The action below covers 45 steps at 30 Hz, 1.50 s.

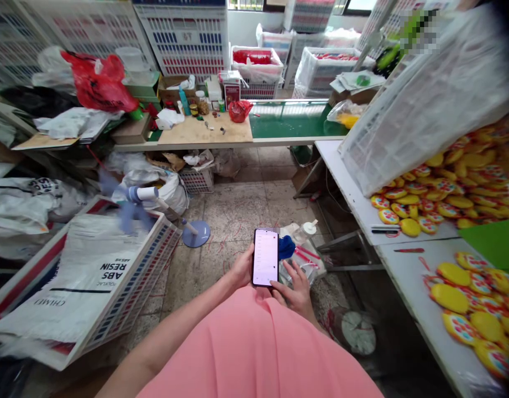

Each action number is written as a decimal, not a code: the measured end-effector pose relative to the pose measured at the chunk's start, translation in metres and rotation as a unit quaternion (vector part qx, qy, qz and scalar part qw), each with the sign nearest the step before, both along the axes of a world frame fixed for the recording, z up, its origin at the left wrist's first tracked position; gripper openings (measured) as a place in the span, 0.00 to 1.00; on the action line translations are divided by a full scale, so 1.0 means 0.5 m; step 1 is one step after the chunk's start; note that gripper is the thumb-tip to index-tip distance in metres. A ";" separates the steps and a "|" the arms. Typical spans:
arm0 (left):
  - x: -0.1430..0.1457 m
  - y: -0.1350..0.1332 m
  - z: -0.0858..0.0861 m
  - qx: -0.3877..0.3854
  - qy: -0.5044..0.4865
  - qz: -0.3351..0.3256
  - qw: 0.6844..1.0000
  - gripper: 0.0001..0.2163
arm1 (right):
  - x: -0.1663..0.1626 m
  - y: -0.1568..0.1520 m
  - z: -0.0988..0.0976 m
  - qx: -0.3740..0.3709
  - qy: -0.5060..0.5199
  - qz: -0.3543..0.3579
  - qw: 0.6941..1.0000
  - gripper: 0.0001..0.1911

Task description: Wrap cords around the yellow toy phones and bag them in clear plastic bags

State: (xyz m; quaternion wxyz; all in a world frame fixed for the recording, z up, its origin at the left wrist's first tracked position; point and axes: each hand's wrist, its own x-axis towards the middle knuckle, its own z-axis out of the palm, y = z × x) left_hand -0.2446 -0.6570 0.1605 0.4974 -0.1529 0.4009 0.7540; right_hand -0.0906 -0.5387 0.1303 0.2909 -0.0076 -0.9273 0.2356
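Note:
A smartphone point(265, 258) with a lit, mostly white screen is held upright in front of my pink top point(254, 348). My left hand point(242, 269) grips its left edge, with the fingers behind it out of sight. My right hand point(298, 291) is at the phone's lower right corner; its thumb reaches the bottom of the screen and its other fingers are spread apart. Text on the screen is too small to read. Beyond the right hand lie a blue cloth-like item point(286, 247) and pinkish-red strips point(307, 255), low down beside a clear bottle point(309, 229).
At right, a table point(368, 221) bears many yellow oval pieces with coloured patterns point(450, 297). On the left stand a blue fan point(135, 200) and a white crate point(148, 265) with printed sacks. A workbench point(163, 135) with bottles and bags runs across the back.

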 end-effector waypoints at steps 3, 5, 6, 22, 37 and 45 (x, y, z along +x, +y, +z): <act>0.001 -0.001 -0.004 0.002 -0.001 -0.003 1.000 0.22 | 0.003 0.002 -0.001 0.001 0.003 0.000 1.000 0.09; 0.002 -0.002 -0.005 0.004 -0.001 -0.006 1.000 0.22 | 0.005 0.001 0.001 0.001 0.006 -0.001 1.000 0.09; 0.002 -0.002 -0.005 0.005 -0.001 -0.007 1.000 0.22 | 0.006 0.001 0.002 -0.001 0.007 0.000 1.000 0.09; 0.003 0.003 -0.008 0.015 0.004 -0.011 1.000 0.22 | 0.016 0.000 0.006 -0.009 -0.023 -0.006 1.000 0.09; 0.004 0.006 -0.012 0.023 0.009 -0.015 1.000 0.22 | 0.013 0.011 -0.008 0.002 0.013 -0.006 1.000 0.10; 0.005 0.006 -0.012 0.027 0.001 -0.016 1.000 0.22 | 0.017 0.013 -0.011 0.011 0.003 -0.007 1.000 0.10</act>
